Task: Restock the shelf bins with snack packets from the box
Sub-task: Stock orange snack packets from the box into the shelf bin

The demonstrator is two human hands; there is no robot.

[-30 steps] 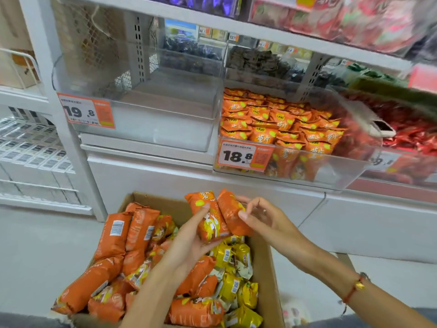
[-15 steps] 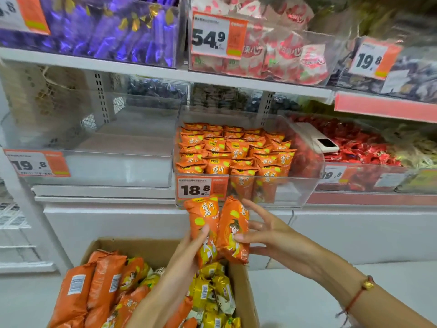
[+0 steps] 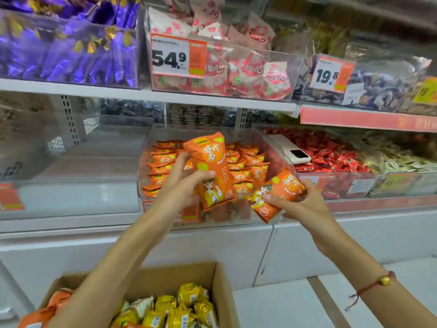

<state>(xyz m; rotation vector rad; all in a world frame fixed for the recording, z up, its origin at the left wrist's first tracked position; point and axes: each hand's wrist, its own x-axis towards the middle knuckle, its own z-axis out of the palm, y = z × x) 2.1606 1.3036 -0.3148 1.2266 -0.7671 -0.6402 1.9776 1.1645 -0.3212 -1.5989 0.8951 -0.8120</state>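
Head view: your left hand (image 3: 186, 178) grips one orange packet (image 3: 210, 169) upright over the clear bin (image 3: 212, 218) of matching packets; your right hand (image 3: 300, 204) pinches a second packet (image 3: 276, 192) at that bin's front-right corner. The phone (image 3: 290, 150) lies on the bin's right wall; a careless drop could likely knock it off. The box (image 3: 220, 285) sits below the bin.
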